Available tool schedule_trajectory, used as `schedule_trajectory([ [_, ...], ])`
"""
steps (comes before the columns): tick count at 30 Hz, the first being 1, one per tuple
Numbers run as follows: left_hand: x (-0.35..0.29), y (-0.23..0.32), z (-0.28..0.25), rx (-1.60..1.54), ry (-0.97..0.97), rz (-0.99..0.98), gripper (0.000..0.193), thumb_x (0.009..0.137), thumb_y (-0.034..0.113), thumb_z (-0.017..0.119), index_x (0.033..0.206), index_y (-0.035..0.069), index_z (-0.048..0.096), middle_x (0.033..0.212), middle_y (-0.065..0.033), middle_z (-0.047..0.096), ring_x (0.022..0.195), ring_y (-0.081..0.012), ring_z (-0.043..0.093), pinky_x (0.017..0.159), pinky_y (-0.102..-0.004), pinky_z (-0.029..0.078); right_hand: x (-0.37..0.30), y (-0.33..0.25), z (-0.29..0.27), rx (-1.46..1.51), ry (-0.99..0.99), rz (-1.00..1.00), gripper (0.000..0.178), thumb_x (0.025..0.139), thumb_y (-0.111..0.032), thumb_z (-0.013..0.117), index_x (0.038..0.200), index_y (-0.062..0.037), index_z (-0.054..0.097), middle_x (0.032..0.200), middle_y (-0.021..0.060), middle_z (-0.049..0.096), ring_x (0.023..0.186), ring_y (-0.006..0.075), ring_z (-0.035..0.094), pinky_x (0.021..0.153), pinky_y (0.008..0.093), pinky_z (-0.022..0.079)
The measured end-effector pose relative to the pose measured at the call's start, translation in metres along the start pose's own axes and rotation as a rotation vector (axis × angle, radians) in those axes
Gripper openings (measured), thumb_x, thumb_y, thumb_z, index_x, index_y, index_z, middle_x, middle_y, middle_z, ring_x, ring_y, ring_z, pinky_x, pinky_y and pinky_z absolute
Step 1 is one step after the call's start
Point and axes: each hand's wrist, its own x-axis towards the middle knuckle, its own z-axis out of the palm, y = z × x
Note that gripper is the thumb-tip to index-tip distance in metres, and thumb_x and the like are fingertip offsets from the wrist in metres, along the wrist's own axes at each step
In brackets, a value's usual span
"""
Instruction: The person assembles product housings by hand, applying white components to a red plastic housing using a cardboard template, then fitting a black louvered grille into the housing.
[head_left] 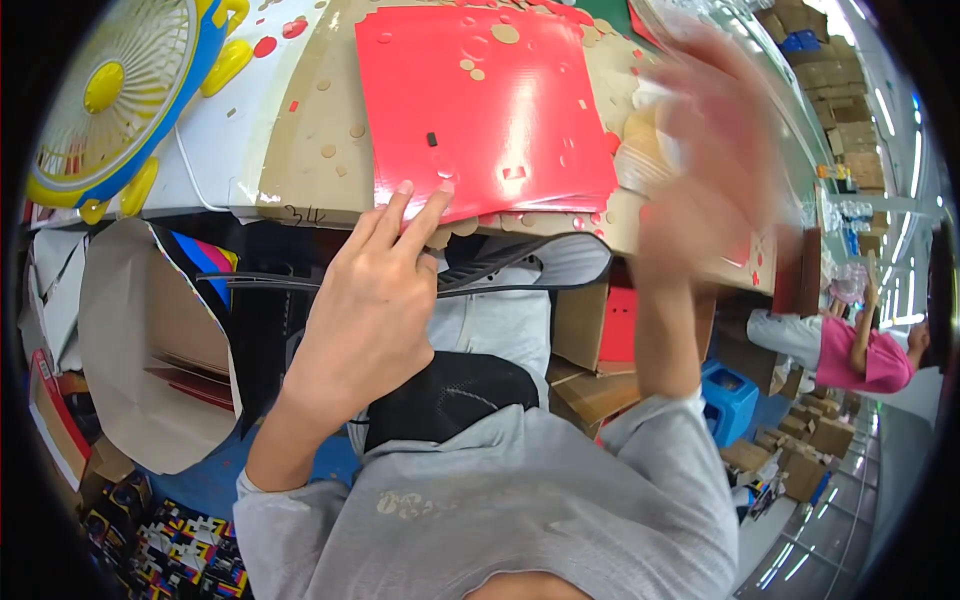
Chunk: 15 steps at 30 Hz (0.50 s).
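The one view looks steeply down from the person's head, on the near side of the red sheet [430, 90], upright and fisheye-wide. It sits close: the shirt [480, 490] looms nearer than the sheet, the desk [240, 95] curves around it, and distant boxes [835, 75] show to its right.

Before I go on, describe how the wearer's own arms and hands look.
Both arms wear plain grey sleeves, loose and wrinkled, that leave the forearms bare. The left hand is bare, with no glove, ring or watch showing. The right hand is motion-blurred, so its finer details cannot be told.
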Motion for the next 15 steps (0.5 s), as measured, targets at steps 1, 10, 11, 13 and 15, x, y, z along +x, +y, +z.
schedule_trajectory([
  [1, 0.005, 0.004, 0.002, -0.003, 0.003, 0.006, 0.016, 0.071, -0.005, 0.062, 0.083, -0.016, 0.066, 0.143, -0.0225, 0.052, 0.126, -0.0445, 0.054, 0.109, -0.0482, 0.043, 0.005, -0.001, -0.004, -0.007, 0.000, -0.003, 0.016, 0.090, -0.007, 0.070, 0.106, -0.0027, 0.072, 0.094, 0.0078, 0.070, 0.083, 0.0218, 0.069, 0.069, 0.0323, 0.054],
  [10, 0.013, 0.013, 0.011, 0.125, 0.057, -0.013, 0.016, 0.071, -0.009, 0.057, 0.083, -0.015, 0.066, 0.142, -0.0236, 0.053, 0.128, -0.0452, 0.053, 0.107, -0.0487, 0.044, -0.017, -0.097, -0.102, 0.330, 0.098, -0.061, 0.022, 0.091, -0.015, 0.069, 0.113, -0.0140, 0.071, 0.114, -0.0035, 0.067, 0.104, 0.0127, 0.060, 0.081, 0.0308, 0.047],
  [11, 0.014, 0.014, 0.010, 0.128, 0.049, -0.012, 0.016, 0.070, -0.009, 0.057, 0.082, -0.014, 0.065, 0.143, -0.0238, 0.053, 0.129, -0.0450, 0.053, 0.107, -0.0487, 0.044, -0.016, -0.104, -0.105, 0.364, 0.106, -0.078, 0.023, 0.091, -0.016, 0.068, 0.114, -0.0153, 0.071, 0.116, -0.0048, 0.066, 0.107, 0.0117, 0.059, 0.082, 0.0306, 0.046],
  [13, 0.015, 0.016, 0.009, 0.135, 0.043, -0.013, 0.015, 0.068, -0.009, 0.057, 0.081, -0.014, 0.064, 0.143, -0.0241, 0.052, 0.130, -0.0448, 0.053, 0.107, -0.0486, 0.044, -0.013, -0.116, -0.107, 0.444, 0.116, -0.111, 0.024, 0.092, -0.018, 0.068, 0.116, -0.0178, 0.070, 0.120, -0.0073, 0.065, 0.112, 0.0096, 0.057, 0.084, 0.0303, 0.045],
  [15, 0.015, 0.015, 0.009, 0.178, 0.027, -0.005, 0.017, 0.073, -0.005, 0.061, 0.083, -0.016, 0.069, 0.136, -0.0283, 0.055, 0.122, -0.0452, 0.057, 0.107, -0.0478, 0.044, -0.009, -0.122, -0.114, 0.536, 0.121, -0.143, 0.026, 0.092, -0.020, 0.068, 0.118, -0.0203, 0.070, 0.124, -0.0098, 0.064, 0.116, 0.0076, 0.055, 0.087, 0.0299, 0.043],
])
